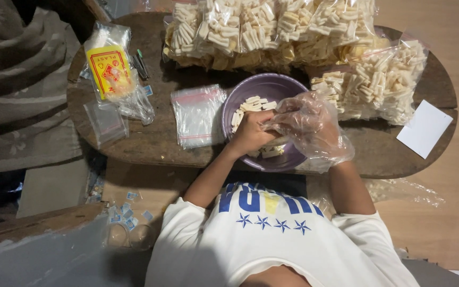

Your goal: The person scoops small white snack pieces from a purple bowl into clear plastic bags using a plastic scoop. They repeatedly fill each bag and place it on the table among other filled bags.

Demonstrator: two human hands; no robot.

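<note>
dark wooden table [155, 141] stands on a tan floor. left hand [251, 133] and gloved right hand [309, 125] meet, closed on a small bag over the purple bowl [272, 87] at the near edge; full snack bags [272, 29] line the far edge.

A dark, worn oval wooden board [150, 141] serves as the work surface, low above a pale tan wooden floor [452, 212]. Grey-brown folded cloth [22, 79] lies at the left edge. A grey-painted wooden plank [38, 250] crosses the lower left corner. Lighting is dim and warm, brightest at the upper right.
</note>
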